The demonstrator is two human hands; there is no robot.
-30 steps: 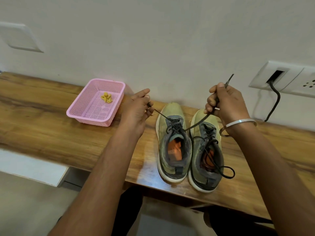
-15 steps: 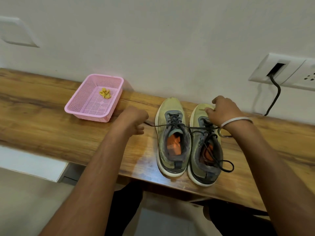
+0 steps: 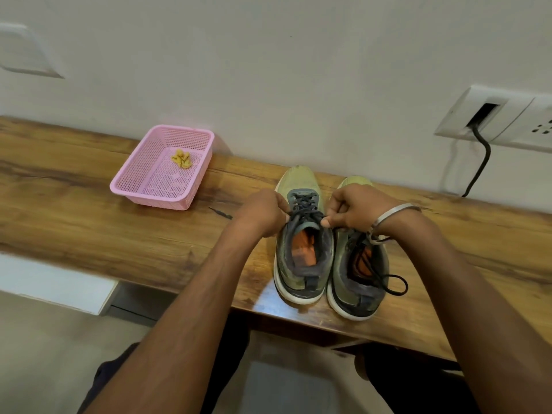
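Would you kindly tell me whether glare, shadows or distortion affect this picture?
Head view: pale glare on the brown wooden desk by the left olive-green shoe; head view: wide-angle lens bows the desk edge; head view: black wall cable casts a faint shadow.

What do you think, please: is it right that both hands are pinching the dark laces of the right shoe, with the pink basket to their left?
Not quite. The head view shows the left hand and right hand pinching the dark laces of the left shoe, not the right shoe. The pink basket does sit to their left.
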